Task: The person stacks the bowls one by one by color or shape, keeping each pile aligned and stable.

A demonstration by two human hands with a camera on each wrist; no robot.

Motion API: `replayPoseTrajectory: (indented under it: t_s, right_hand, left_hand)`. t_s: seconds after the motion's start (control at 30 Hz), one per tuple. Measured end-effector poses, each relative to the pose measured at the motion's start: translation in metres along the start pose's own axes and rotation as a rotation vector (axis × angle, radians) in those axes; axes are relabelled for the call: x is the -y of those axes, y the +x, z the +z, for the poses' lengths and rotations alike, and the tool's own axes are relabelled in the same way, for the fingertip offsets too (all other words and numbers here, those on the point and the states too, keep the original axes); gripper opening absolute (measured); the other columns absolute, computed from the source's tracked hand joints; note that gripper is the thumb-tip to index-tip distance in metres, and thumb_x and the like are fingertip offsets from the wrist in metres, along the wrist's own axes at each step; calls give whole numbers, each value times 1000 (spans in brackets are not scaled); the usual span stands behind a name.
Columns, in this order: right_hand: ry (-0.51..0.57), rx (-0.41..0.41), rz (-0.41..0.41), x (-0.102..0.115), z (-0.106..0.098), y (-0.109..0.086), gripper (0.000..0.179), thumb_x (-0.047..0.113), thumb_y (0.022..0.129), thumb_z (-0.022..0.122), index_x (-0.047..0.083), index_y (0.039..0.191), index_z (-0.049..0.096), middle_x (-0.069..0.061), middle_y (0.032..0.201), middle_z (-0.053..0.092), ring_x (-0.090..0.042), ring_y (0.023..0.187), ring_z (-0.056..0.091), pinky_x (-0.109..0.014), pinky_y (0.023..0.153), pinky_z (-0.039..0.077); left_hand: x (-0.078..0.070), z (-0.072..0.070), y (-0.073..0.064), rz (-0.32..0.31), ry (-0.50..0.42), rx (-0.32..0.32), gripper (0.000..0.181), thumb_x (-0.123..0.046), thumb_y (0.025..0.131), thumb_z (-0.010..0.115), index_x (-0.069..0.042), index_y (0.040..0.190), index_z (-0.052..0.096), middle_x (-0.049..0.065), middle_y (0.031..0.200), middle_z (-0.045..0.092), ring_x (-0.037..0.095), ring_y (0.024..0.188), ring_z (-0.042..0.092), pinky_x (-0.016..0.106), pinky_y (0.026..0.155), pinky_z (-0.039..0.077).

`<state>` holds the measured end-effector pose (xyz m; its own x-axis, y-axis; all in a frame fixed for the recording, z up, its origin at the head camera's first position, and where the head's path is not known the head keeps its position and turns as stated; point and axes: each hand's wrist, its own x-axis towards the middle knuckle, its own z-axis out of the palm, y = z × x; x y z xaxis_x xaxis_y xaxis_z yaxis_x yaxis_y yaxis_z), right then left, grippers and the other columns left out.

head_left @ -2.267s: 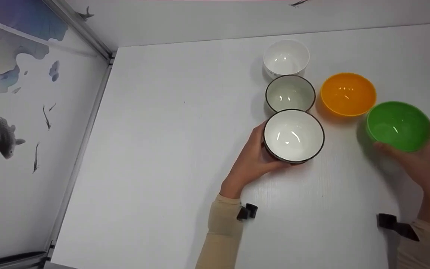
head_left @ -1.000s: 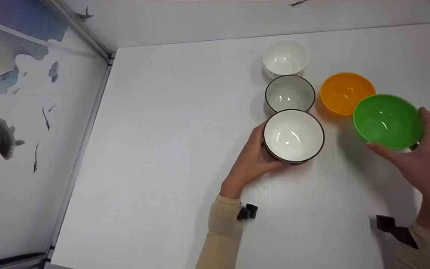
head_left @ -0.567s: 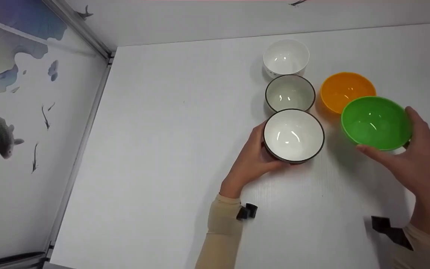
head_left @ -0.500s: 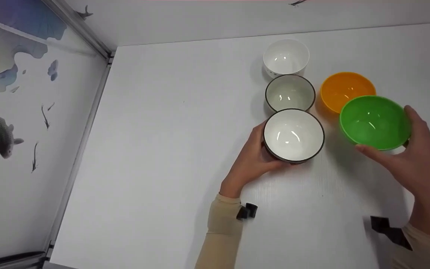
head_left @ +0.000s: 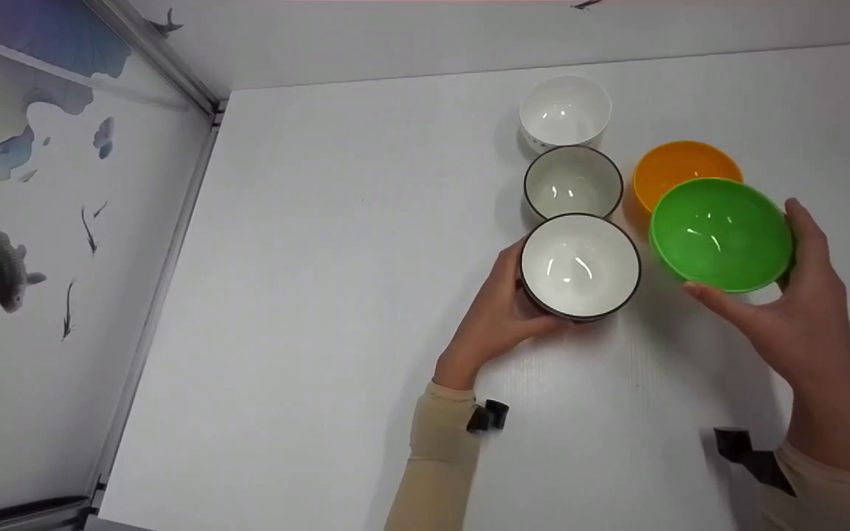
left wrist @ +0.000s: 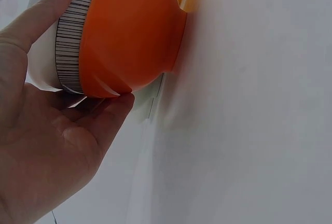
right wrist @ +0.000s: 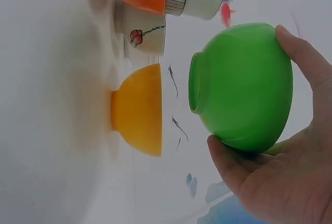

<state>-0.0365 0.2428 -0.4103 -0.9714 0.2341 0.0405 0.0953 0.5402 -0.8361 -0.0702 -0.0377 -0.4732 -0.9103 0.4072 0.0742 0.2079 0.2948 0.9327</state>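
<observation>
My left hand (head_left: 495, 310) grips a bowl at its side, thumb and fingers around it. This bowl has an orange lower wall (left wrist: 135, 27) and a band of black lines; a pale bowl (head_left: 580, 267) with a dark rim appears nested in it. The orange bowl's foot stands on the table. My right hand (head_left: 794, 310) holds a green bowl (head_left: 720, 236) between thumb and fingers, lifted and slightly tilted. In the right wrist view it is raised higher than a yellow-orange bowl (right wrist: 137, 111), which stands upright. In the head view the green bowl covers the front of that bowl.
Behind the left hand's bowls stands a pale grey bowl (head_left: 574, 181) with a dark rim. A white bowl (head_left: 565, 110) is farther back, near the rear wall. The white table (head_left: 307, 295) meets a side panel (head_left: 137, 221) with painted fish at the left.
The right hand has raised the green bowl off the table and carried it left, partly over the yellow-orange bowl. The left hand and its bowls have stayed in place.
</observation>
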Motion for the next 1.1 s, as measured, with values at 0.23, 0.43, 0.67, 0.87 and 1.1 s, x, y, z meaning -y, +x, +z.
replayPoseTrajectory:
  t_s: [0.23,0.43,0.67,0.87,1.1]
  right_hand:
    - [144,-73,-110,10,15,-5,111,-9,63,87,14,155,28,-10,154,42,-15,134,47,-16,109,43]
    - [245,-94,-196,15,31,-9,109,-12,59,88,11,152,35,-5,147,49,-11,126,52,-9,98,47]
    - [290,-78,-249,18,41,-13,109,-14,56,89,8,150,40,-6,144,51,-11,122,55,-8,94,49]
    - [317,-66,-295,21,49,-16,111,-15,54,89,6,151,39,-10,145,50,-12,123,55,-10,96,49]
    - [324,-44,-319,22,60,-21,116,-17,51,89,8,152,38,-8,144,53,-13,124,57,-11,97,49]
  left_hand:
    - [-1,-1,-1,-22,30,-7,107,-29,74,90,-16,157,24,2,156,36,9,142,37,25,119,33]
    - [-2,-1,-1,-30,14,0,108,-28,73,90,-15,157,23,3,157,35,10,143,37,25,119,34]
    - [-1,-1,-1,-14,12,7,104,-24,76,87,-12,157,23,5,157,35,12,144,37,25,119,34]
    - [-1,-1,-1,-19,18,2,105,-26,76,88,-12,157,23,5,157,36,12,143,38,25,118,35]
    - [-1,-1,-1,3,0,-3,102,-23,77,87,-13,156,24,5,156,36,13,142,39,24,118,35]
